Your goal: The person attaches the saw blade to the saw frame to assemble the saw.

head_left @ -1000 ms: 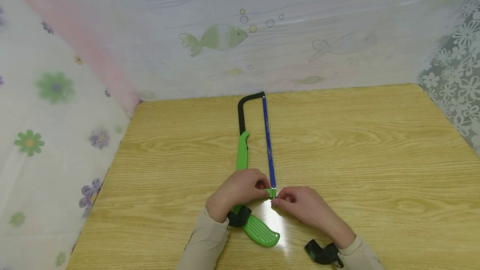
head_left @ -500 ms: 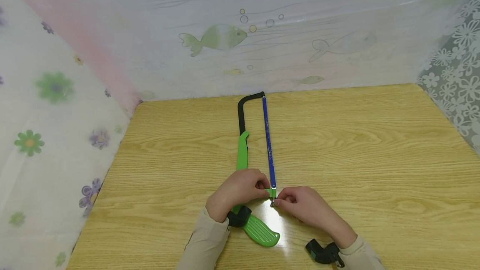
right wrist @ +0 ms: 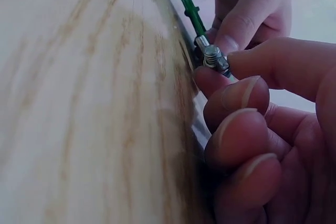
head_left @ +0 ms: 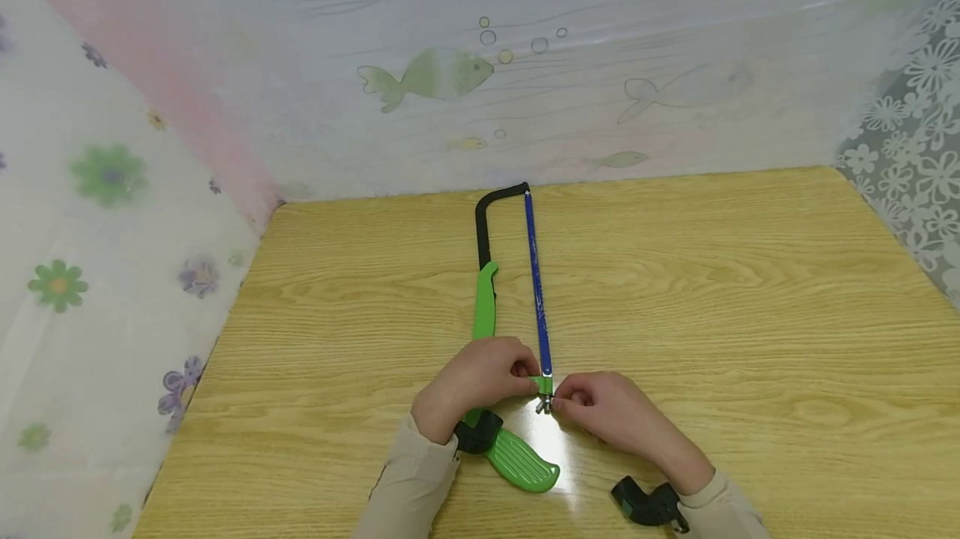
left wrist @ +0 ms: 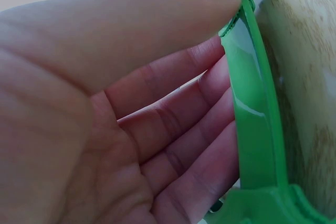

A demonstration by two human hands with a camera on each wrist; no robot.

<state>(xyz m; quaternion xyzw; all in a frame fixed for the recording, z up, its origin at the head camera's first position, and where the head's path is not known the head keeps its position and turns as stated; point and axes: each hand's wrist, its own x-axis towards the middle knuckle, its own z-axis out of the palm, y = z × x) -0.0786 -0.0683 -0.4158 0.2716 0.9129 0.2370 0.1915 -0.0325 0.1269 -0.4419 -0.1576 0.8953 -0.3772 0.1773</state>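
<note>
A hacksaw (head_left: 485, 306) lies flat on the table, its black front bow (head_left: 482, 231) at the far end and its ribbed green handle (head_left: 523, 462) nearest me. Its blue blade (head_left: 536, 281) runs along the right side. My left hand (head_left: 480, 376) reaches over the green frame and pinches the short green arm (head_left: 537, 384) at the blade's near end. Just below that arm sticks out a small metal wing nut (head_left: 544, 406). Thumb and index finger of my right hand (head_left: 618, 414) pinch this wing nut (right wrist: 212, 56), the other fingers curled below in the right wrist view.
The wood-grain table (head_left: 712, 297) extends to both sides of the saw. Behind it hangs a curtain (head_left: 555, 106) printed with fish, close to the saw's far end. A flowered sheet (head_left: 127, 272) borders the left edge.
My right fingertips have shifted slightly at the wing nut, which was covered a second ago and now shows with its wings turned. The left hand and the hacksaw have stayed in place.
</note>
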